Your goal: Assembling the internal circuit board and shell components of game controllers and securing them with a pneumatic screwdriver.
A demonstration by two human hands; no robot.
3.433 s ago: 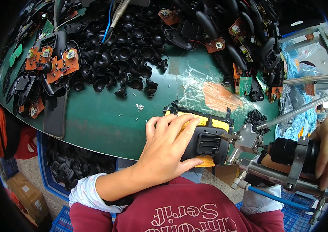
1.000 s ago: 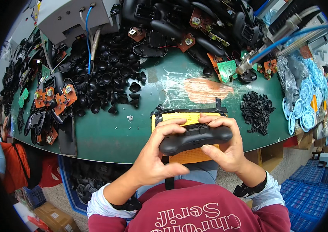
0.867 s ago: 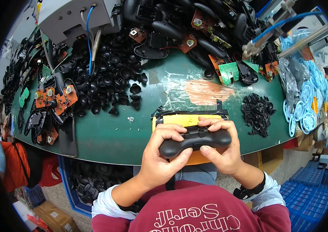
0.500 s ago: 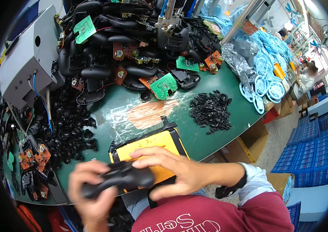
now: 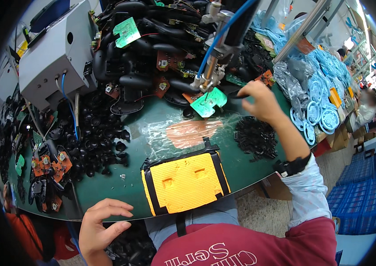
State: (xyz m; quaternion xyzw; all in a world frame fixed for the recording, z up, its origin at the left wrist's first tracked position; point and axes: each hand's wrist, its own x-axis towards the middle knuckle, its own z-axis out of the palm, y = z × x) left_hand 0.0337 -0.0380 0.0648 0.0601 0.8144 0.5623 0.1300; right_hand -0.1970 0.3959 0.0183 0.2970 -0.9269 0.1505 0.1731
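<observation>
My right hand (image 5: 261,101) reaches to the near right edge of a heap of black gamepad shells. Its bent fingers close on the end of a dark gamepad shell (image 5: 233,95), mostly hidden behind the metal rod. Beside that shell lies a green circuit board (image 5: 209,103). My left hand (image 5: 102,228) is at the table's near edge, fingers curved and apart, holding nothing. Between my arms sits a yellow ribbed pad (image 5: 186,184) edged with black tape, with two small slots and nothing lying on it.
A metal rod fixture (image 5: 212,66) with a blue hose hangs over the heap. Small black parts (image 5: 256,138) lie right, black rounded caps (image 5: 93,137) left, below a grey machine box (image 5: 48,66). Light blue rings (image 5: 314,111) crowd the far right. Clear film (image 5: 152,137) covers the middle.
The black gamepad that was between both hands over the pad has left it. My right hand has moved far and right to the heap; my left has drawn back, emptied.
</observation>
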